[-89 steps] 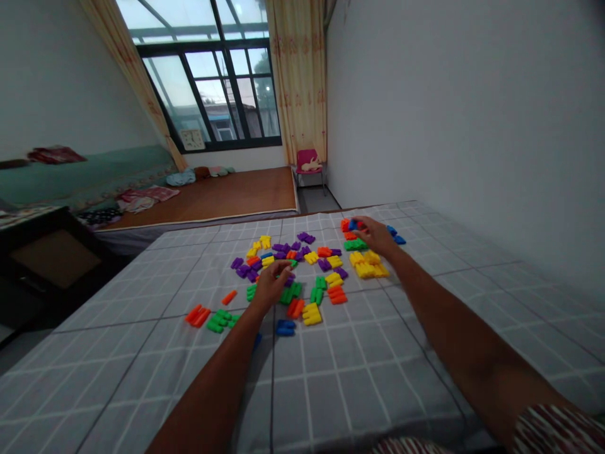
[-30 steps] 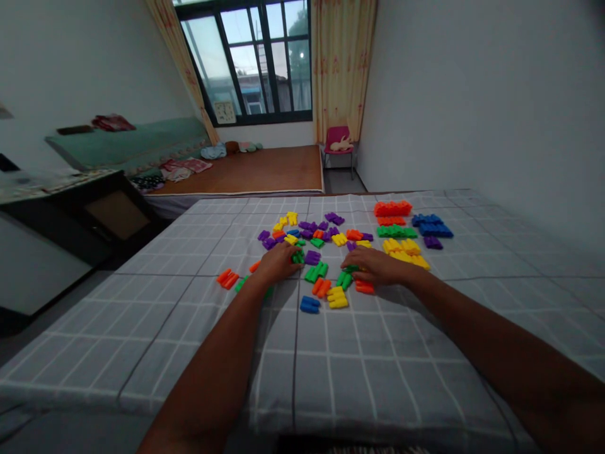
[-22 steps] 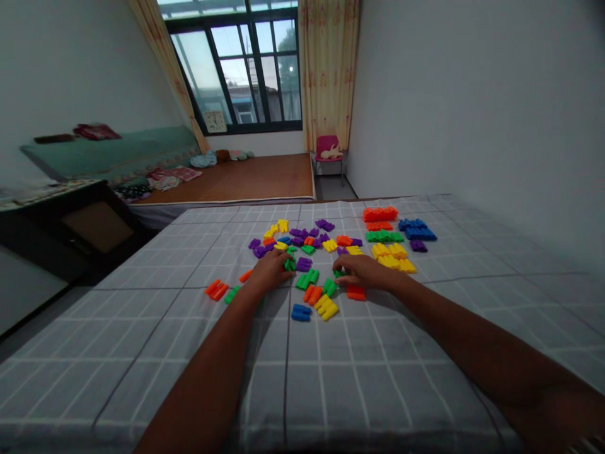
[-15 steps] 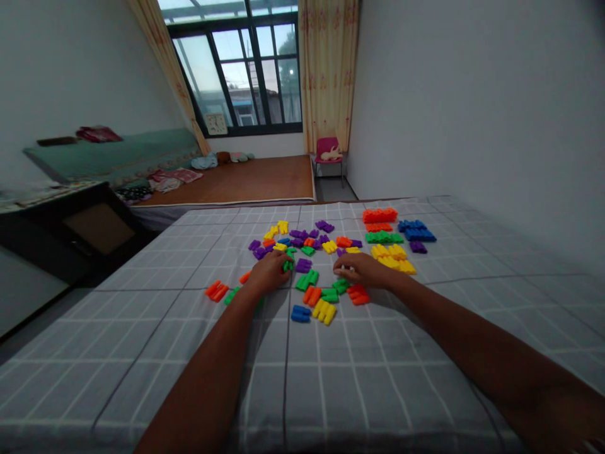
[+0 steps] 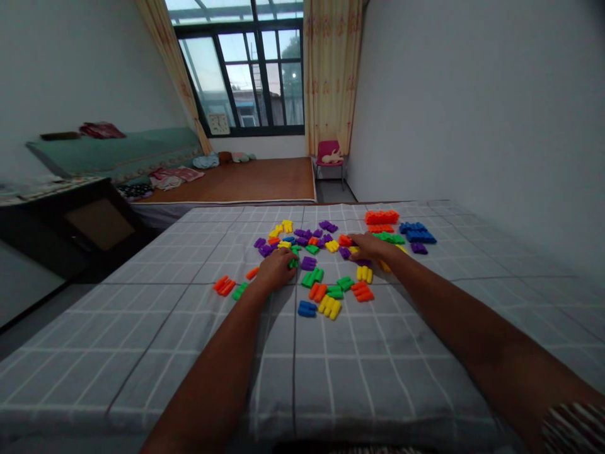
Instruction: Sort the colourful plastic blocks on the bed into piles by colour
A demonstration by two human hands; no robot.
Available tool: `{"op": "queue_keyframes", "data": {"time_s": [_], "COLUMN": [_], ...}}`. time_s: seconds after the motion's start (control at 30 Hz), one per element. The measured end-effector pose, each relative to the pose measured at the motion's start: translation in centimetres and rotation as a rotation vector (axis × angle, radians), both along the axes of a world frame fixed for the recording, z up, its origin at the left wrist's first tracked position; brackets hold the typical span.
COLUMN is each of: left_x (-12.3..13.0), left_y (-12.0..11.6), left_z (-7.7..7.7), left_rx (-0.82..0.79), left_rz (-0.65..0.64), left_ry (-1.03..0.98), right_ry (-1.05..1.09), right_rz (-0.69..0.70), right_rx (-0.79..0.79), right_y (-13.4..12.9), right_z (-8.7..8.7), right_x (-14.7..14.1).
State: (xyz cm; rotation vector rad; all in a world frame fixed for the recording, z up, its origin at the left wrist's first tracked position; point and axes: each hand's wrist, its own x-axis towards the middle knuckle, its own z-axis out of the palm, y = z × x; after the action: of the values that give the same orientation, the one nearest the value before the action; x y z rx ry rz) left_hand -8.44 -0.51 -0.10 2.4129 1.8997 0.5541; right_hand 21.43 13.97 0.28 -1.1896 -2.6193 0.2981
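Note:
My left hand (image 5: 278, 270) is closed around a green plastic building block (image 5: 293, 262), its fingers curled at the left of the scattered pieces. Farther right, my right hand (image 5: 371, 247) reaches over the back of the pile with thumb and forefinger apart. Its fingertips are at an orange block (image 5: 345, 240), with a purple block (image 5: 345, 253) just below. Between the hands lie a purple block (image 5: 309, 263) and a green block (image 5: 312, 277). A yellow block (image 5: 364, 274) rests in front of my right hand. The right forearm and hand partly cover the yellow row (image 5: 386, 267).
Orange blocks (image 5: 382, 217), a green row (image 5: 388, 238) and blue blocks (image 5: 418, 232) are grouped at the back right. Nearer me lie a blue block (image 5: 307, 308) and a yellow block (image 5: 329, 307). A checked cloth (image 5: 350, 378) covers the surface.
My right hand has moved away from me and slightly right, to the orange block, uncovering a yellow block. My left hand stays closed on the green block. The view has shifted slightly.

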Motion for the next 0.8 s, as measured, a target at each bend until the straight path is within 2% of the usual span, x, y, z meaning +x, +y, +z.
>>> {"op": "queue_keyframes", "data": {"time_s": [0.1,0.2,0.27,0.37,0.47,0.53,0.63,0.8], "left_x": [-0.1,-0.3,-0.5,-0.5,-0.4,-0.3,-0.4,-0.7], "left_y": [0.0,-0.2,-0.2,-0.2,0.0,0.2,0.4,0.5], "left_z": [0.1,0.5,0.7,0.7,0.4,0.1,-0.1,-0.1], "left_rx": [-0.02,-0.04,-0.052,-0.052,-0.025,-0.01,-0.013,0.006], "left_rz": [0.067,0.159,0.195,0.205,0.187,0.179,0.177,0.19], "left_ry": [0.01,0.048,0.062,0.059,0.032,0.014,-0.012,-0.073], "right_ry": [-0.047,0.096,0.132,-0.063,-0.274,-0.313,-0.254,-0.031], "right_rz": [0.039,0.203,0.203,0.133,0.127,0.148,0.229,0.213], "right_rx": [-0.075,-0.173,-0.201,-0.188,-0.226,-0.269,-0.305,-0.226], "right_y": [-1.4,-3.1,-3.8,-4.6,-5.7,-6.5,-7.6,-9.1], "right_z": [0.7,2.1,3.2,4.2,4.1,3.7,3.2,2.0], "right_x": [-3.0,-4.2,-3.2,0.5,3.7,4.4,3.1,-2.9]}}
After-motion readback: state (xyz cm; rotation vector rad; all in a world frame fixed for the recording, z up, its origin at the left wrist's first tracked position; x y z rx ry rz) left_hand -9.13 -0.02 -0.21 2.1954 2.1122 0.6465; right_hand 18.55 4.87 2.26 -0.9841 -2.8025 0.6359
